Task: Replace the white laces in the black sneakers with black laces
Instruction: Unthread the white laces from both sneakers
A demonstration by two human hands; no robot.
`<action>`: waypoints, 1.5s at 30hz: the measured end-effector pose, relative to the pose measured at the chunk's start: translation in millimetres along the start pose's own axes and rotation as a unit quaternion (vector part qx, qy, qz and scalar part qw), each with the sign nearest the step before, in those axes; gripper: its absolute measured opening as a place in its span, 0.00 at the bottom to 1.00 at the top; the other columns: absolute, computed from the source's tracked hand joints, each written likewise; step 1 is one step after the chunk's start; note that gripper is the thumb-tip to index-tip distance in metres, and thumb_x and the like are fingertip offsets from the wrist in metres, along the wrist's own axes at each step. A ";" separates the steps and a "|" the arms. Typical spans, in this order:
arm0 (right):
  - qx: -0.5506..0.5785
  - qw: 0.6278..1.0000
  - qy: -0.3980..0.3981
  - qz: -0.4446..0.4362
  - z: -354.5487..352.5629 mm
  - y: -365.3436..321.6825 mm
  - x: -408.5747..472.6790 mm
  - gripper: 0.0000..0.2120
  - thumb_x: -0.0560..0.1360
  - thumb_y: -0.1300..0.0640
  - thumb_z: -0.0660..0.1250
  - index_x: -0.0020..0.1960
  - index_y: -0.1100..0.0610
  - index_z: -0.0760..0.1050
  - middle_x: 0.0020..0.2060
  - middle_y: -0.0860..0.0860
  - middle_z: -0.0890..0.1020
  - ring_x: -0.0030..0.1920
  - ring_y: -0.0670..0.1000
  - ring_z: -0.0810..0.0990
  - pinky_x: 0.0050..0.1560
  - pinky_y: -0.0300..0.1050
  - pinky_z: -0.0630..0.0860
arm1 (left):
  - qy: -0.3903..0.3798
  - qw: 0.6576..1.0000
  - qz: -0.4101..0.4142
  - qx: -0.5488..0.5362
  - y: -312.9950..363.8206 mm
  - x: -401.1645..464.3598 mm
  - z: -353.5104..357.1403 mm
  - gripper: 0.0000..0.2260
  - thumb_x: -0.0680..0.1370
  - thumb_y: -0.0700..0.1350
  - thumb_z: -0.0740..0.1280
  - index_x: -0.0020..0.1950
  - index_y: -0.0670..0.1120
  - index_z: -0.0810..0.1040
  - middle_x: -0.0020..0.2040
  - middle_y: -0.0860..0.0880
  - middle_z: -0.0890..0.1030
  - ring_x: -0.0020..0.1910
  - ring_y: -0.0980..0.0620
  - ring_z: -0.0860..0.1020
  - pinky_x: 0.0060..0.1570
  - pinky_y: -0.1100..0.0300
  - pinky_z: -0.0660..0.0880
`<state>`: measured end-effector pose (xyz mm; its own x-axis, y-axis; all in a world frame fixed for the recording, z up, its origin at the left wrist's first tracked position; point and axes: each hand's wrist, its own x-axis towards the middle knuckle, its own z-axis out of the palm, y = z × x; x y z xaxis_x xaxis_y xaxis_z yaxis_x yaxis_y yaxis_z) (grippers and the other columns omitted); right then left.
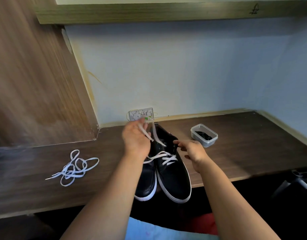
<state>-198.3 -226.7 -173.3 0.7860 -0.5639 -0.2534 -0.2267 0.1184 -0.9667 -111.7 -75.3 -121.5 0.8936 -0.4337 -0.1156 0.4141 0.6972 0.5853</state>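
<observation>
Two black sneakers point(168, 174) sit at the bench's point(244, 153) front edge, toes overhanging. The left hand point(135, 137) grips a white lace point(155, 134) pulled up from the right-side shoe; the right hand point(192, 150) rests on that shoe's collar, fingers loosely curled, holding nothing. A removed white lace point(74, 168) lies toward the left end; a clear tub of black laces point(204, 135) stands toward the back right.

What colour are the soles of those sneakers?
White, edging the black sneakers; the head view, the only one, shows it.

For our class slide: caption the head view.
Left hand pulls white lace from right sneaker; removed lace lies left.
</observation>
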 end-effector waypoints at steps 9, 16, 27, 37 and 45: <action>-0.028 0.999 0.008 -0.029 2.1 0.3 0.6 0.11 0.74 0.62 0.65 0.51 0.56 0.84 0.49 0.47 0.83 0.49 0.43 0.76 0.51 0.39 0.68 | 0.121 0.738 0.178 0.639 18.6 26.2 -52.9 0.09 0.71 0.51 0.66 0.35 0.49 0.80 0.38 0.55 0.81 0.43 0.55 0.79 0.46 0.56 0.74; -0.166 0.981 0.016 -0.100 9.5 4.3 -1.5 0.12 0.74 0.60 0.65 0.54 0.51 0.83 0.47 0.46 0.82 0.48 0.44 0.78 0.50 0.37 0.71 | 0.033 0.516 0.287 0.806 -10.9 7.2 -29.7 0.16 0.73 0.53 0.67 0.60 0.51 0.76 0.60 0.51 0.73 0.61 0.48 0.67 0.57 0.53 0.65; -0.396 0.897 -0.004 -0.198 7.3 3.3 -3.5 0.13 0.74 0.53 0.66 0.57 0.45 0.80 0.47 0.47 0.71 0.58 0.52 0.67 0.62 0.47 0.67 | -0.016 0.412 0.034 0.911 -32.2 7.1 -32.2 0.20 0.80 0.60 0.57 0.61 0.45 0.71 0.60 0.45 0.77 0.66 0.43 0.64 0.60 0.46 0.61; -0.417 0.894 -0.059 -0.156 14.5 -8.1 -15.0 0.08 0.75 0.50 0.61 0.50 0.49 0.78 0.48 0.49 0.72 0.58 0.55 0.69 0.58 0.51 0.68 | -0.010 0.842 0.068 0.535 -17.9 2.3 -12.0 0.10 0.80 0.44 0.63 0.38 0.46 0.76 0.34 0.52 0.75 0.36 0.55 0.73 0.39 0.63 0.68; 0.413 0.906 0.039 -0.087 -20.1 -36.8 -13.3 0.09 0.73 0.59 0.60 0.34 0.54 0.68 0.30 0.48 0.72 0.34 0.48 0.71 0.43 0.45 0.67 | -0.003 0.790 0.142 0.596 -13.8 10.5 -26.5 0.09 0.79 0.46 0.65 0.40 0.48 0.77 0.35 0.54 0.78 0.35 0.57 0.76 0.39 0.59 0.71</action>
<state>-212.0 -240.0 -133.7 0.7179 -0.6851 -0.1234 0.4290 0.5750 -0.6966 -103.4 -74.4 -152.0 0.9186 -0.3625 0.1575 -0.2635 -0.2646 0.9277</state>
